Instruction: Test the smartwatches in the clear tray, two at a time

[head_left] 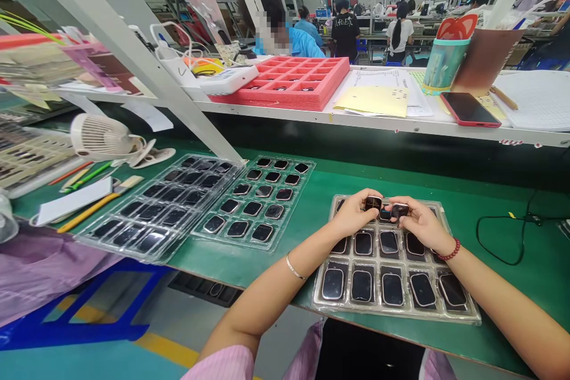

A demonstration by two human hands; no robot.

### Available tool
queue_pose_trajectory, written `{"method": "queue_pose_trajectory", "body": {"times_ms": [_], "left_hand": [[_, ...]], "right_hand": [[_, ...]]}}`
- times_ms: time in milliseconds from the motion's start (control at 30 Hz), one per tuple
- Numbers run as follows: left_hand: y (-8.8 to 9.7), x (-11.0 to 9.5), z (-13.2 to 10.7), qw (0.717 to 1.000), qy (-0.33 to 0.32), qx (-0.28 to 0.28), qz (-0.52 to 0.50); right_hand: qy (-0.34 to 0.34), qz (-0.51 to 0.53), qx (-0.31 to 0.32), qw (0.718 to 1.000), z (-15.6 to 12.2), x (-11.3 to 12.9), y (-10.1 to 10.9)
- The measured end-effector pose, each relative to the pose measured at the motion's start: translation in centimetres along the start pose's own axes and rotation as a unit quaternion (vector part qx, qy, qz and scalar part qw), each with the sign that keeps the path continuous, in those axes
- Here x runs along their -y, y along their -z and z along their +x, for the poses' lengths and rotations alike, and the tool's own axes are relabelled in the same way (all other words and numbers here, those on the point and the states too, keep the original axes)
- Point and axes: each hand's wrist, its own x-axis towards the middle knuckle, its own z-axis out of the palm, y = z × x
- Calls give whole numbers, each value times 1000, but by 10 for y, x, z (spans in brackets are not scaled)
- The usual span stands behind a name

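A clear plastic tray [458,314] with several small black glossy screen pieces in pockets lies on the green bench in front of me. My left hand [354,214] is closed on one black piece [373,202] over the tray's far row. My right hand [421,222] is closed on another black piece [399,209], close beside the left one. Both hands hover just above the tray's back pockets. A thin bangle is on my left wrist and a red bead bracelet on my right.
Two more clear trays of black pieces [260,202] [160,208] lie to the left. A small white fan [100,136], pens and a brush sit far left. The raised shelf holds a red foam tray [289,80], papers, a phone [469,108] and a cup. A black cable [503,231] lies at right. Other people work behind.
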Motion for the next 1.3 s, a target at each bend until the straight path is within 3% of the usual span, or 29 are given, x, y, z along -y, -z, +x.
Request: {"method": "queue_pose_trajectory", "body": {"times_ms": [200,667,1300], "left_hand": [[1,-3,-3,998,-38,-1,48],[-1,-3,-3,999,-33,9,23],[-1,2,-3,999,-33,1,20]], "right_hand": [[-51,16,-19,998,2,-1,4],[-10,16,-12,1000,1,-6,4],[-30,-5,-13,999,1,0,4]]}}
